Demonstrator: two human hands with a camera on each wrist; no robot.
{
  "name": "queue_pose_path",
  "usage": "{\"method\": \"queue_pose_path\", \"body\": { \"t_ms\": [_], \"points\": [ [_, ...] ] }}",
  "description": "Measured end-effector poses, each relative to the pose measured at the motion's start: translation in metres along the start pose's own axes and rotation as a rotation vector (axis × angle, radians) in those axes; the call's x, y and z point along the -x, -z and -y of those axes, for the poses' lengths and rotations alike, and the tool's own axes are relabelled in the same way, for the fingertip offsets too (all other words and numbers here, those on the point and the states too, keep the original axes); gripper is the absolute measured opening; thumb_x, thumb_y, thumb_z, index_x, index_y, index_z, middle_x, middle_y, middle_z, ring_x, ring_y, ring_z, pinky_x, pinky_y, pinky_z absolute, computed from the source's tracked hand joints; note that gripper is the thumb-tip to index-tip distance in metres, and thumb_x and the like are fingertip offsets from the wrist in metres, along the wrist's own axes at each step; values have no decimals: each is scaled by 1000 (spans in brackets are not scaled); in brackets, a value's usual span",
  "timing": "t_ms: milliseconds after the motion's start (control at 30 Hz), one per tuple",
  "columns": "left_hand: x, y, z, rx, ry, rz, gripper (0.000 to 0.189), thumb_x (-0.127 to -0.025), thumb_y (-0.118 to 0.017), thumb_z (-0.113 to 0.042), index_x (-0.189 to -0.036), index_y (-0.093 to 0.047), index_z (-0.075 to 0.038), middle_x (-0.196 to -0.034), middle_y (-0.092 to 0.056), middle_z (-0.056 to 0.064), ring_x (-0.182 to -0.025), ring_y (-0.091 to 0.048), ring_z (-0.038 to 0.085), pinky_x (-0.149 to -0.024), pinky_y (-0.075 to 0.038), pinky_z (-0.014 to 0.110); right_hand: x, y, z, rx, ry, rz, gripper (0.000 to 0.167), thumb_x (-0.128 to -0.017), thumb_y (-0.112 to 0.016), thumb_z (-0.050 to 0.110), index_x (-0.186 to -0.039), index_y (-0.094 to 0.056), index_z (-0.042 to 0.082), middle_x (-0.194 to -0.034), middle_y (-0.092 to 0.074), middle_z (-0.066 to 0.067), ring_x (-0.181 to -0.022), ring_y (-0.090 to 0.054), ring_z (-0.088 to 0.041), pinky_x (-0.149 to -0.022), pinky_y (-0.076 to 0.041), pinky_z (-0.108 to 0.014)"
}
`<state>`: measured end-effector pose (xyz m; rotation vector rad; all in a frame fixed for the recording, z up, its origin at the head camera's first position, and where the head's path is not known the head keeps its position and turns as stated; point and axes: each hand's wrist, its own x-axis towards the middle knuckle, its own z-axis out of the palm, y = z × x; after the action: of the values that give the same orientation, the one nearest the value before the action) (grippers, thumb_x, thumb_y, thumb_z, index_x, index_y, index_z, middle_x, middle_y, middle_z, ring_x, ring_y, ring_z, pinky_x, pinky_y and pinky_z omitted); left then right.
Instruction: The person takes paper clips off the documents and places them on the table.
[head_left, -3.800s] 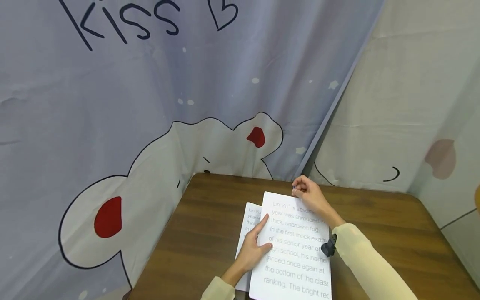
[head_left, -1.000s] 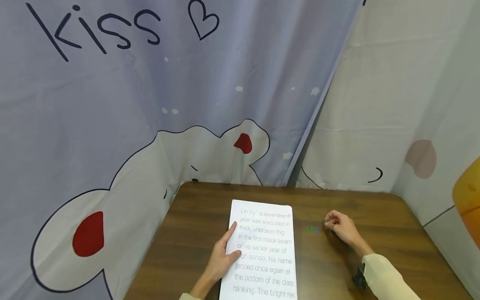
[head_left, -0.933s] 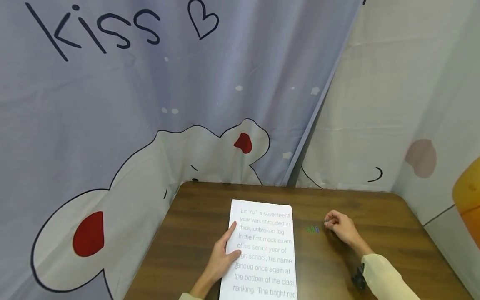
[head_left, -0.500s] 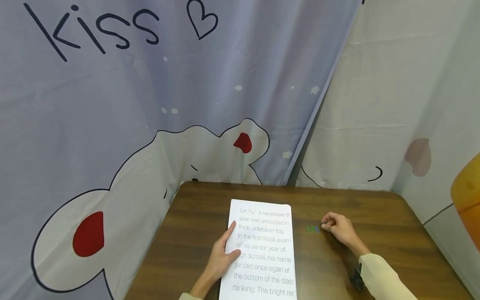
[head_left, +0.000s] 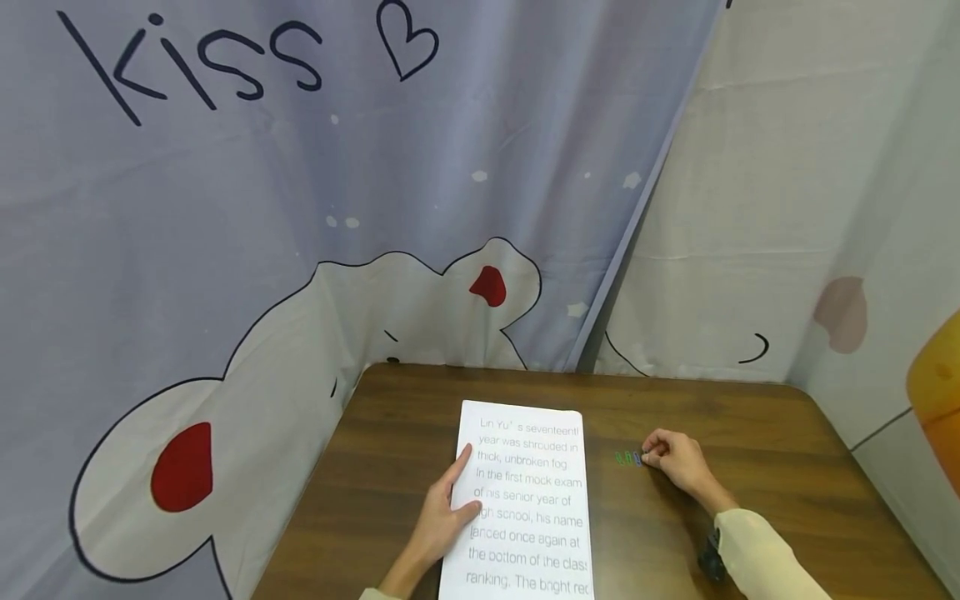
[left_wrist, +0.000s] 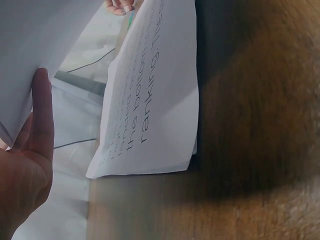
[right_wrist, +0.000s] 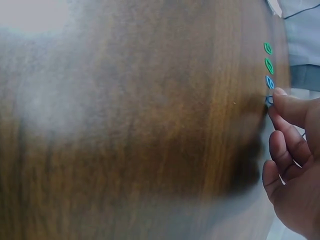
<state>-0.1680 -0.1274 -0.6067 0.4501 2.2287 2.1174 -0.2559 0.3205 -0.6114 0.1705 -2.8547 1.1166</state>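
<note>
My left hand (head_left: 441, 517) grips the left edge of a white printed sheet of paper (head_left: 525, 500), its thumb lying on the print. In the left wrist view, that raised sheet (left_wrist: 40, 35) stands above another printed sheet (left_wrist: 155, 85) on the table; from the head, the lower one is hidden. On the right, my right hand (head_left: 681, 462) pinches a blue paper clip (right_wrist: 269, 100) between thumb and index finger, low over the table. Beside it lie another blue paper clip (right_wrist: 270, 82) and two green paper clips, one nearer (right_wrist: 269, 66) and one farther (right_wrist: 268, 48), in a row.
The brown wooden table (head_left: 742, 417) has rounded far corners. A printed curtain (head_left: 420, 167) hangs behind its far edge and along the left side, with a pale cloth (head_left: 750, 208) at the right.
Earlier the right hand was at the sheet's top edge, with another sheet showing at the left. It moved right, then slightly left, close to the clip row. The left hand kept its grip.
</note>
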Motion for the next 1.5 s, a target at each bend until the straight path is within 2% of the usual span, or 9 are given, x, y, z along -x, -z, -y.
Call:
{"method": "queue_pose_path", "body": {
  "t_ms": [267, 400, 600, 833, 933, 1167, 1367, 1500],
  "points": [
    [0, 0, -1, 8, 9, -4, 95, -84, -62, 18, -168, -31, -14, -174, -27, 13, -147, -49, 34, -112, -43, 14, 2, -3, -4, 23, 19, -11, 12, -88, -83, 5, -96, -74, 4, -79, -68, 0, -69, -56, -8, -63, -45, -24],
    [-1, 4, -2, 1, 12, -19, 95, -84, -62, 19, -167, -33, -16, -173, -31, 12, -140, -55, 33, -107, -49, 17, 4, -3, -3, 32, 19, -14, 14, -88, -83, 6, -98, -74, 4, -81, -66, -1, -70, -53, -10, -62, -44, -24],
    [-2, 16, -2, -14, 22, -22, 94, -86, -61, 21, -167, -33, -17, -173, -32, 13, -136, -58, 32, -101, -54, 20, 5, -5, -6, 41, 22, -18, 12, -89, -83, 8, -98, -76, 5, -84, -65, -2, -72, -53, -12, -61, -44, -24],
    [-3, 34, -4, -39, 59, -63, 93, -86, -62, 21, -166, -37, -17, -172, -35, 12, -131, -60, 27, -98, -54, 18, 4, -7, -9, 29, 38, -23, 11, -89, -82, 8, -98, -76, 4, -84, -65, -3, -71, -52, -11, -60, -44, -24],
    [-3, 44, -7, -38, 71, -83, 91, -86, -63, 21, -165, -38, -16, -170, -38, 12, -129, -61, 26, -96, -54, 17, 5, -7, -10, 22, 30, -25, 11, -89, -82, 8, -97, -76, 5, -84, -65, -2, -70, -52, -10, -60, -44, -23],
    [-5, 74, -5, -56, 70, -126, 89, -87, -63, 20, -166, -37, -13, -171, -37, 11, -142, -53, 24, -102, -47, 9, 6, -2, -9, -10, 26, -13, 14, -91, -80, 8, -103, -76, 1, -86, -66, -4, -70, -52, -11, -59, -45, -24],
    [-4, 109, -1, -33, 99, -119, 89, -88, -64, 17, -167, -33, -11, -168, -39, 19, -121, -63, 14, -92, -55, 17, 11, 2, -12, -15, 4, 3, 19, -92, -81, 10, -108, -77, 1, -87, -66, -3, -71, -51, -10, -60, -43, -24],
    [3, 135, 1, -44, 135, -137, 89, -90, -63, 16, -168, -30, -12, -168, -38, 20, -115, -65, 8, -88, -58, 20, 10, 0, -12, -3, 11, 29, 22, -91, -82, 12, -110, -77, 2, -88, -65, -3, -73, -51, -10, -61, -42, -24]
  ]
}}
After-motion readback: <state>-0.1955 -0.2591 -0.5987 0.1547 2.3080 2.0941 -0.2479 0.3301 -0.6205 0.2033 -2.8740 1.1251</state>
